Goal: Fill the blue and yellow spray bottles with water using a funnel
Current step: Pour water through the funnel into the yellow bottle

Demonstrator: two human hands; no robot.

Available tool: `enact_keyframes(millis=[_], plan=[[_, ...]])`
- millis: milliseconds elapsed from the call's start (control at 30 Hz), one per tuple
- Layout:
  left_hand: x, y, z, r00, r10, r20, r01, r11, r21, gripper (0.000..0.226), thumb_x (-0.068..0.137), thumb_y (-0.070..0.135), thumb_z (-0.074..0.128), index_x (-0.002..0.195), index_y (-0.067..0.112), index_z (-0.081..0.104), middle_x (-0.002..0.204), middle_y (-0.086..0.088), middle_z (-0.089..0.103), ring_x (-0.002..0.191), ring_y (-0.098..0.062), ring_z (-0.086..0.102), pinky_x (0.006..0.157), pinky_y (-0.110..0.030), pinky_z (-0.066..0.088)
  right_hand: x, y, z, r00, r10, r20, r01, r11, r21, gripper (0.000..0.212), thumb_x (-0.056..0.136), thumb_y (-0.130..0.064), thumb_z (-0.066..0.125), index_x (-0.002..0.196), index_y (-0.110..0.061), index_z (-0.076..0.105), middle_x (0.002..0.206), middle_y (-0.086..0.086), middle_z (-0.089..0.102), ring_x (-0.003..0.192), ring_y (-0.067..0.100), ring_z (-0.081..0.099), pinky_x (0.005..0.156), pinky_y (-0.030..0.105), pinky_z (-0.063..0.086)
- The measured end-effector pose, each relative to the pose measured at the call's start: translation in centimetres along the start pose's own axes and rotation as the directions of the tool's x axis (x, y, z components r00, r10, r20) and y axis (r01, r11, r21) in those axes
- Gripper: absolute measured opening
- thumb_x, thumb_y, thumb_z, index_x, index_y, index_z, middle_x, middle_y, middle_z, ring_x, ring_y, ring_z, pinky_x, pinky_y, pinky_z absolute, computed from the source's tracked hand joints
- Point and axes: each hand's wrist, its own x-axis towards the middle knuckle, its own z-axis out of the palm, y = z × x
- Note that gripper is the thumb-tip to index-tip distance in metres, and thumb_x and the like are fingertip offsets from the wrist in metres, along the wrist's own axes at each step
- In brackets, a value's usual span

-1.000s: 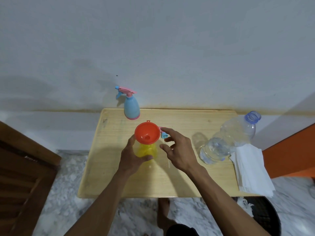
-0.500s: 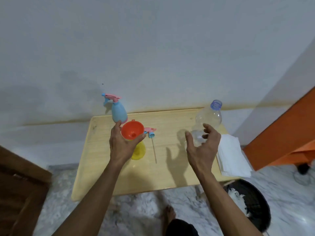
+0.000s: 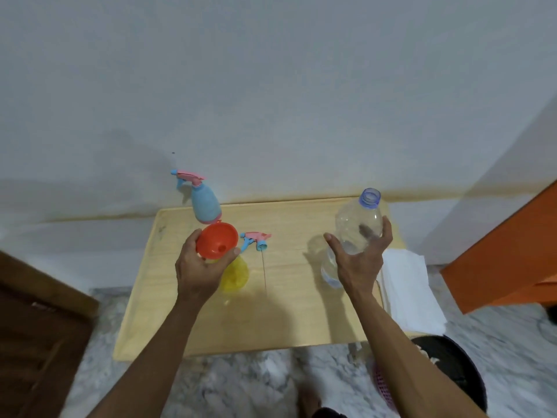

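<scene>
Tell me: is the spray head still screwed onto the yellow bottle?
No: the spray head lies on the table beside the yellow bottle, whose neck holds the funnel.

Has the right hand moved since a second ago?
Yes. The right hand went rightward across the table, away from the orange funnel, and now wraps the clear water bottle.

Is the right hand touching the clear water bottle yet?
Touching. The head view shows the right hand with fingers and thumb wrapped around the clear water bottle.
</scene>
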Motion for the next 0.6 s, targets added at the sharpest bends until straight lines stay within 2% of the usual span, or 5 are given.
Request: enact_keyframes(millis=[300, 433, 500, 567, 600], plan=[[-0.2, 0.4, 0.3, 0.997, -0.073, 0.011, 0.073, 0.993, -0.093, 0.088, 0.066, 0.039, 0.090, 0.141, 0.021, 0.047, 0.127, 0.001, 0.057, 0.112, -0.017, 0.058, 0.093, -0.033, 0.054, 2.2, 0.8, 1.5, 0.992, -0.117, 0.057, 0.118, 0.993, -0.017, 0.100, 0.075, -0.039, 0.087, 0.149, -0.038, 0.019, 0.118, -0.005, 0.066, 0.100, 0.007, 0.060, 0.083, 0.029, 0.042], [-0.1, 0.7, 0.5, 0.996, -0.090, 0.002, 0.089, 0.988, -0.127, 0.090, 0.064, 0.037, 0.092, 0.141, 0.021, 0.047, 0.126, 0.002, 0.056, 0.111, -0.018, 0.059, 0.092, -0.030, 0.052, 2.6, -1.6, 2.0, 0.984, -0.170, 0.062, 0.167, 0.985, 0.045, 0.102, 0.075, -0.028, 0.088, 0.153, -0.025, 0.023, 0.118, -0.051, 0.048, 0.101, 0.010, 0.063, 0.087, 0.030, 0.048], [-0.1, 0.6, 0.5, 0.995, -0.100, 0.000, 0.099, 0.984, -0.145, 0.090, 0.064, 0.035, 0.092, 0.141, 0.021, 0.047, 0.125, 0.002, 0.056, 0.111, -0.017, 0.059, 0.091, -0.027, 0.051, 2.7, -3.8, 2.2, 0.972, -0.218, 0.086, 0.208, 0.972, 0.113, 0.104, 0.077, -0.031, 0.087, 0.155, -0.031, 0.018, 0.120, -0.038, 0.057, 0.100, 0.013, 0.066, 0.090, 0.033, 0.053], [-0.1, 0.4, 0.5, 0.995, -0.095, 0.005, 0.095, 0.984, -0.153, 0.093, 0.061, 0.038, 0.093, 0.141, 0.022, 0.048, 0.126, 0.001, 0.056, 0.111, -0.017, 0.059, 0.088, -0.024, 0.050, 2.7, -6.4, 2.4, 0.954, -0.281, 0.101, 0.260, 0.948, 0.182, 0.103, 0.077, -0.041, 0.082, 0.152, -0.046, 0.013, 0.128, 0.000, 0.065, 0.102, 0.010, 0.069, 0.091, 0.030, 0.055], [-0.2, 0.4, 0.5, 0.995, -0.095, 0.006, 0.095, 0.983, -0.159, 0.094, 0.059, 0.040, 0.093, 0.140, 0.022, 0.048, 0.125, 0.002, 0.057, 0.110, -0.017, 0.059, 0.085, -0.020, 0.049, 2.8, -7.7, 2.6, 0.945, -0.313, 0.099, 0.288, 0.935, 0.207, 0.101, 0.078, -0.041, 0.081, 0.152, -0.048, 0.012, 0.126, 0.008, 0.065, 0.103, 0.009, 0.069, 0.091, 0.030, 0.055]])
